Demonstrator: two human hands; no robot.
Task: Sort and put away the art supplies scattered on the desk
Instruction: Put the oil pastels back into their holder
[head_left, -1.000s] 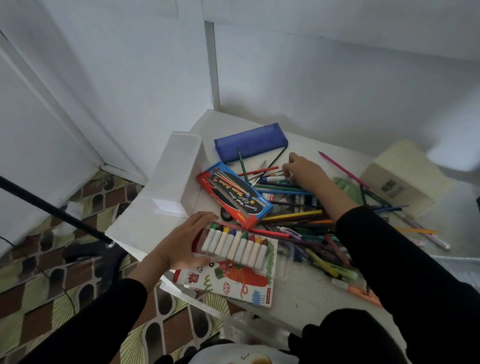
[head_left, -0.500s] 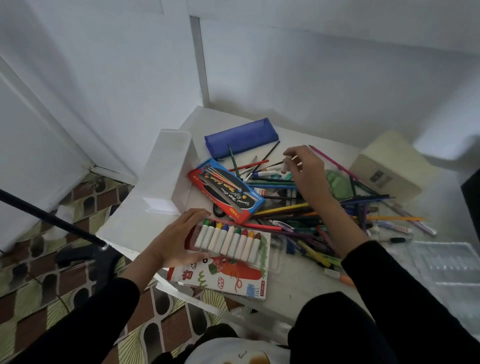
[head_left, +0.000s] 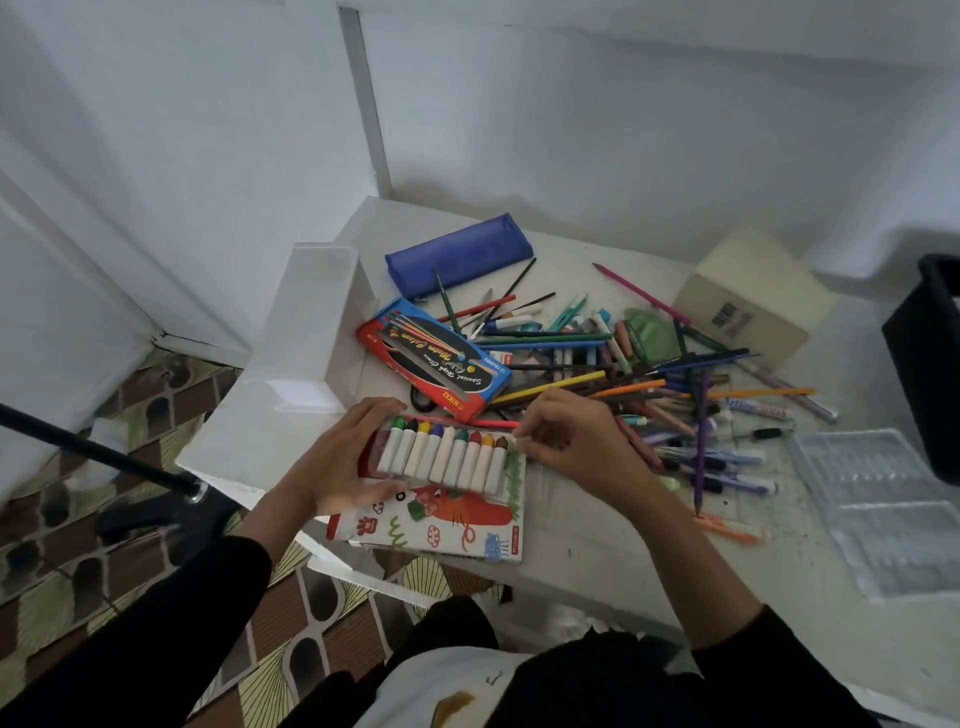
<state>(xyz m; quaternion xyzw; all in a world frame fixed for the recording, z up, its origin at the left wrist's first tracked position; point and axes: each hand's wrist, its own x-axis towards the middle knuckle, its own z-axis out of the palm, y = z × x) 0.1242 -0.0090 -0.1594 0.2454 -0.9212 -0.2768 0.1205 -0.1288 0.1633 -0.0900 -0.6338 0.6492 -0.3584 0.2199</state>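
Head view, left grip (head_left: 337, 457) holding crayon tray (head_left: 441, 460), right grip (head_left: 571, 441) pinching white crayon (head_left: 521, 440) at tray's end

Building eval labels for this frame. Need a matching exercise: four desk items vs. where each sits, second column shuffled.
1. blue pencil case
2. crayon set
3. cream box
4. clear plastic tray

A. near right of the desk, right of the pencil pile
B. held by the left hand, on the colouring book
C. far left, beyond the watercolour box
D. far right, behind the pile

Pairs: 1-C, 2-B, 3-D, 4-A
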